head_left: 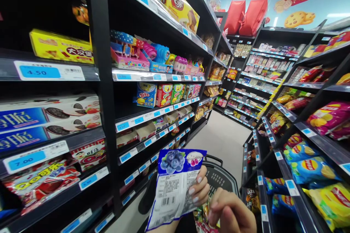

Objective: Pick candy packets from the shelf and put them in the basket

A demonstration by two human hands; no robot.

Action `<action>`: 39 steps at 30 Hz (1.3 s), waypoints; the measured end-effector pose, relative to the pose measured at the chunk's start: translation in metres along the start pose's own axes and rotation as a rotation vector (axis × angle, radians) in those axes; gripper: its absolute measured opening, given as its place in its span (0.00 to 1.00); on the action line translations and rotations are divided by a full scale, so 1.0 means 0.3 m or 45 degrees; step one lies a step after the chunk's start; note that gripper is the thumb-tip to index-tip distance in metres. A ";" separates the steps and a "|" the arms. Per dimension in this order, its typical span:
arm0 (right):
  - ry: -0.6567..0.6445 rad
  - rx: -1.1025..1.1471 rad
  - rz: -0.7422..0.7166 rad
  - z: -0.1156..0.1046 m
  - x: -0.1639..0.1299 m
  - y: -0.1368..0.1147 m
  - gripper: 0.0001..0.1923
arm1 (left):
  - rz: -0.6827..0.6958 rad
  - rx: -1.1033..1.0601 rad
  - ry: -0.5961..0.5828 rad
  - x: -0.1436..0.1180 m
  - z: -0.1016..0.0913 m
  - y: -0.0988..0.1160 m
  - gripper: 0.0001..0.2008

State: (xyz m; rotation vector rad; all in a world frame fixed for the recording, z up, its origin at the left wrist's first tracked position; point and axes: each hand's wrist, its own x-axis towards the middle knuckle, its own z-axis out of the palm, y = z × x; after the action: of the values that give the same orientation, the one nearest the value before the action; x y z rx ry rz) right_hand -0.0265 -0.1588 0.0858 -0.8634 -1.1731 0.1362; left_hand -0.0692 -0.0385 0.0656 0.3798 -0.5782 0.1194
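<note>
My left hand point(199, 189) grips a blue-and-white snack bag point(172, 185) at its right edge, with light-painted fingernails across the front. Blueberries and a small bowl with red fruit are printed on the bag's blue top; a barcode and small print cover the pale part below. My right hand point(232, 213) hovers just right of the bag, apart from it, its fingers curled in and nothing visible in them. Beneath both hands is a dark grey shopping basket point(228, 178), partly hidden, with colourful packets point(203, 218) inside.
Black shelves with blue price tags line both sides. On the left sit biscuit boxes point(73, 116), a yellow box point(62, 46) and candy displays point(158, 56); on the right, chip bags point(311, 169). A pale floor aisle point(218, 138) runs ahead towards a back shelf point(262, 69).
</note>
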 end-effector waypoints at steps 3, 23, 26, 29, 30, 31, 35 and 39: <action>0.289 0.028 0.113 0.011 -0.004 -0.016 0.12 | -0.052 -0.026 0.043 0.000 0.008 0.000 0.13; 0.582 0.003 0.402 -0.001 -0.009 0.005 0.15 | -0.034 -0.400 0.285 0.012 0.029 -0.022 0.13; 0.472 0.294 0.377 -0.028 -0.001 0.007 0.15 | -0.042 -0.365 0.302 0.012 0.029 -0.022 0.13; 0.369 0.928 0.446 -0.042 0.015 0.004 0.20 | -0.058 -0.357 0.259 0.014 0.019 -0.024 0.12; 0.376 1.104 0.488 -0.041 0.020 0.004 0.21 | -0.059 -0.359 0.248 0.015 0.014 -0.025 0.12; 0.407 1.226 0.516 -0.037 0.024 0.004 0.22 | -0.061 -0.362 0.242 0.015 0.010 -0.027 0.12; 0.571 1.334 0.529 -0.007 0.037 0.013 0.24 | -0.051 -0.375 0.172 0.011 -0.010 -0.033 0.09; 0.647 1.192 0.545 0.010 0.045 0.020 0.25 | -0.025 -0.294 0.136 0.008 -0.025 -0.039 0.09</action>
State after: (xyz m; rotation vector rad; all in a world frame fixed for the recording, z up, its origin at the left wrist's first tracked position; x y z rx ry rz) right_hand -0.0213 -0.1462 0.0924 -0.2574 -0.3364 0.7107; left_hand -0.0610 -0.0464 0.0575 0.1539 -0.4770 0.0528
